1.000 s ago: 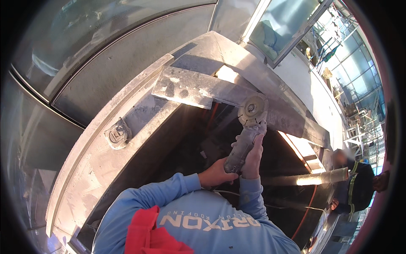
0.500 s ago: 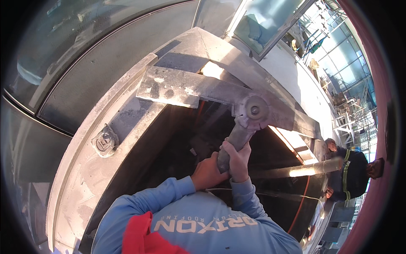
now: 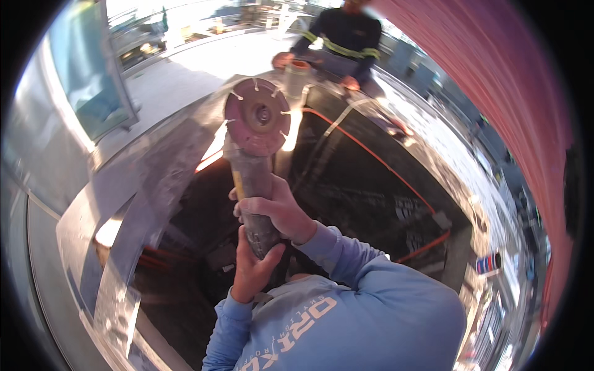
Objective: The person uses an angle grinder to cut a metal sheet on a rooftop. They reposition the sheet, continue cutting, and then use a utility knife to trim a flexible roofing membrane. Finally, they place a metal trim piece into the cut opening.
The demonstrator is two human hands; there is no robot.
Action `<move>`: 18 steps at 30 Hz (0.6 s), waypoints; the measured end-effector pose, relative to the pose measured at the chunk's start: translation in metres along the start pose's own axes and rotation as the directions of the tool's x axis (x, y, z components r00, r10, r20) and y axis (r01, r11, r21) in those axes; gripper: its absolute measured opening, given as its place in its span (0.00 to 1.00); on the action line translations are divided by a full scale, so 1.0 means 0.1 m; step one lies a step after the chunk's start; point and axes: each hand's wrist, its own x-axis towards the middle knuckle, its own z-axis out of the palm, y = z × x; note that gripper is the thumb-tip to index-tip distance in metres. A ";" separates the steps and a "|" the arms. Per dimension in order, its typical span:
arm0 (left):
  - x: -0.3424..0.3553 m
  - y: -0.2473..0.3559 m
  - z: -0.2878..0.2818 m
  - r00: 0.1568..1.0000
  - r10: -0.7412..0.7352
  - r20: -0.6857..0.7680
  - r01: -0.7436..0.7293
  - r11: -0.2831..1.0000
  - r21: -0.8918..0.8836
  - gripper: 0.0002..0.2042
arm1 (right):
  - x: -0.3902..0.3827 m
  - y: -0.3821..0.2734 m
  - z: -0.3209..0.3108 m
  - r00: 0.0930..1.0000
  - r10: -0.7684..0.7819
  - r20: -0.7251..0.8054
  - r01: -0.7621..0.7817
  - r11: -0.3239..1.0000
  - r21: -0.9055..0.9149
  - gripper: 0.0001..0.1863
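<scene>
I hold a dusty angle grinder [image 3: 257, 167] up over the dark opening [image 3: 352, 185], its segmented cutting disc [image 3: 260, 117] facing the camera. My left hand [image 3: 250, 266] is wrapped round the lower end of the grinder's body. My right hand [image 3: 278, 207] grips the body higher up, below the disc, with the thumb across it. Pale dusty boards and ledges [image 3: 117, 278] edge the opening at the left. An orange cord [image 3: 390, 167] runs along the dark surface inside.
A co-worker [image 3: 343, 34] in dark clothing with reflective bands crouches beyond the opening, hands near an upright tube [image 3: 297, 77]. A glass panel [image 3: 86, 80] stands at left, a red sheet [image 3: 520, 123] runs along the right, and a small can [image 3: 489, 264] sits on the right edge.
The view has swung to the right, bringing the co-worker from the right rim to the top. The grinder, still in both hands, now appears further left and more upright.
</scene>
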 end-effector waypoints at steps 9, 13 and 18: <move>1.00 -1.31 1.91 0.664 -0.272 0.696 0.431 0.900 -0.059 0.27 | -1.22 -0.69 -2.18 0.650 -0.306 -0.696 0.194 0.952 -0.238 0.11; 1.58 -1.63 3.20 0.518 -0.338 0.786 0.544 0.839 0.002 0.21 | -1.44 -1.35 -3.32 0.464 -0.392 -0.794 0.047 0.906 -0.420 0.16; 2.06 -2.12 4.68 0.419 -0.436 0.796 0.690 0.723 0.033 0.18 | -1.73 -2.04 -4.81 0.330 -0.207 -0.921 -0.131 0.956 -0.262 0.18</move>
